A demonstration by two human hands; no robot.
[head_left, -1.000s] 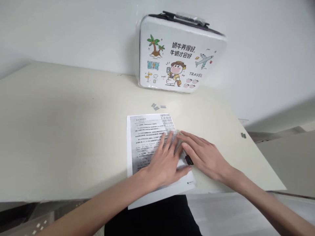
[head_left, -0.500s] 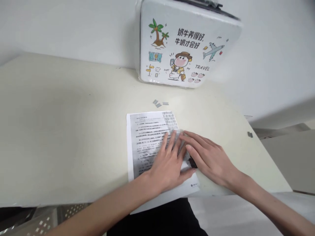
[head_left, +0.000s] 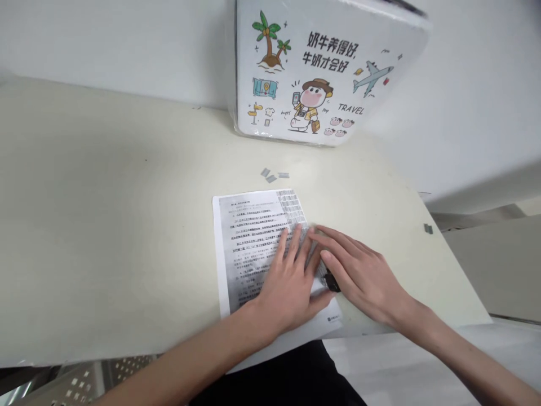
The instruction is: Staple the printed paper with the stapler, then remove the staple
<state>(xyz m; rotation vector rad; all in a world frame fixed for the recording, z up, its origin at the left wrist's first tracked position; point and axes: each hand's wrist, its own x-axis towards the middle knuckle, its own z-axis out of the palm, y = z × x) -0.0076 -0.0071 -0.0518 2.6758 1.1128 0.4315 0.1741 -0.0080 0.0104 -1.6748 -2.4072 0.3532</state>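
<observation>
A printed sheet of paper (head_left: 224,265) lies on the table, its near end hanging over the front edge. My left hand (head_left: 287,287) rests flat on it with fingers spread. Along the right edge of the sheet, my right hand (head_left: 363,276) lies palm down with its fingers stretched out, the tips touching my left fingers. A small black object with a shiny part (head_left: 332,283) sits by my left thumb, partly covered by my right hand; its kind is unclear. Small barcode-like patches (head_left: 291,206) run down the paper's upper right side.
Several small grey metal pieces (head_left: 271,179) lie beyond the paper, with more grey pieces (head_left: 428,228) near the table's right edge. A white cartoon-printed case (head_left: 274,121) in clear plastic stands at the back of the pale table (head_left: 105,225). Perforated surfaces (head_left: 78,389) show below left.
The view has shifted slightly, so the case sits higher and larger in the picture. My hands and the paper keep almost the same places relative to each other.
</observation>
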